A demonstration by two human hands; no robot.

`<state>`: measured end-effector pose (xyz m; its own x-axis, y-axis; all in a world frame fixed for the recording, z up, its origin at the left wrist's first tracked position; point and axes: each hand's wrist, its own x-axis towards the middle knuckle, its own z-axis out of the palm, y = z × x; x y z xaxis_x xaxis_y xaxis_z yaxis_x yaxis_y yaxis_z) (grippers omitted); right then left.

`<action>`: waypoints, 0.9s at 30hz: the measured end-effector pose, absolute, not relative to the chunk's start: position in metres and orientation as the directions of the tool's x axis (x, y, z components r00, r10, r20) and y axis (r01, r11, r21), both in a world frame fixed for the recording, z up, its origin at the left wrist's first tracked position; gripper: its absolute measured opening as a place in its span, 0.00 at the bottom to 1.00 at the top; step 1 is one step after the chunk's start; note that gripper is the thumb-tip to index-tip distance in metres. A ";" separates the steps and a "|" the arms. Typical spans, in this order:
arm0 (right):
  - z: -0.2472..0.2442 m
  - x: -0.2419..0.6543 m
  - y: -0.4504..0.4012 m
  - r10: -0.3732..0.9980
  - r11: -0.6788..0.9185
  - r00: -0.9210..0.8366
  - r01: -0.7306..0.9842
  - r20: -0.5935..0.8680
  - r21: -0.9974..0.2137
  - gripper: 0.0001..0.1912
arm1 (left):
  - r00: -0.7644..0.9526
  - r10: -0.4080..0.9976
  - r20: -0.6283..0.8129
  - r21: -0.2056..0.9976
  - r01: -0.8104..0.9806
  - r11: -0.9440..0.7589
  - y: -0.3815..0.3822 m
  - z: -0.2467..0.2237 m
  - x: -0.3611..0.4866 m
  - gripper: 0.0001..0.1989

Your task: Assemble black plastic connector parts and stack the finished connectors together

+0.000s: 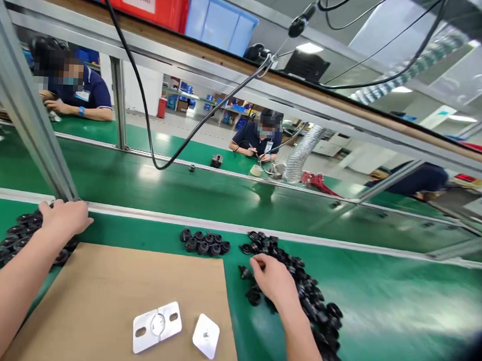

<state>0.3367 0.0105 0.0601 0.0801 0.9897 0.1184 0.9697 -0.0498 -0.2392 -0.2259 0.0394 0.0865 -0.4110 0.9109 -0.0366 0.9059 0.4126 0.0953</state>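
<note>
Parts (pixel 313 297): black, heaped on surface (pixel 398 329), right of cardboard (pixel 97 302); likely light, stiff, slick; pinch rims.
Right grip (pixel 275 281): curled at heap, contents unclear.
Left grip (pixel 66 217): near far edge, closure unclear.

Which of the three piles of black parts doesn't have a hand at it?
The middle pile, just beyond the brown sheet. The left hand is at the leftmost pile, the right hand at the rightmost pile.

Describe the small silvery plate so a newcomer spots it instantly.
On the green bench lies a brown sheet. Near its right edge sits a small silvery plate, roughly square. The longer plate beside it has two slots; this one has none.
</note>
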 end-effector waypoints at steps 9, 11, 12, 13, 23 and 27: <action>0.043 0.335 0.009 0.977 -0.202 0.196 0.977 -0.079 -0.071 0.32 | -0.261 0.965 -0.025 -0.064 0.964 0.259 0.038 0.077 -0.179 0.10; 0.039 0.333 0.011 0.979 -0.179 0.172 0.982 -0.106 -0.064 0.30 | -0.198 0.980 -0.024 -0.032 0.980 0.198 0.040 0.071 -0.162 0.10; 0.038 0.331 0.012 0.982 -0.162 0.153 0.984 -0.115 -0.071 0.28 | -0.155 0.988 -0.026 -0.003 0.988 0.155 0.040 0.068 -0.153 0.09; 0.037 0.330 0.013 0.985 -0.140 0.130 0.986 -0.117 -0.086 0.25 | -0.106 0.994 -0.027 0.033 0.994 0.107 0.039 0.065 -0.144 0.09; 0.053 0.293 0.000 0.955 0.297 -0.210 0.712 0.212 -0.636 0.11 | 0.219 0.969 0.110 0.548 0.800 -0.243 -0.006 0.050 -0.059 0.07; 0.054 0.272 -0.013 0.924 0.372 -0.300 0.569 0.236 -0.733 0.13 | 0.327 0.930 0.170 0.863 0.405 -0.300 -0.032 0.030 -0.024 0.13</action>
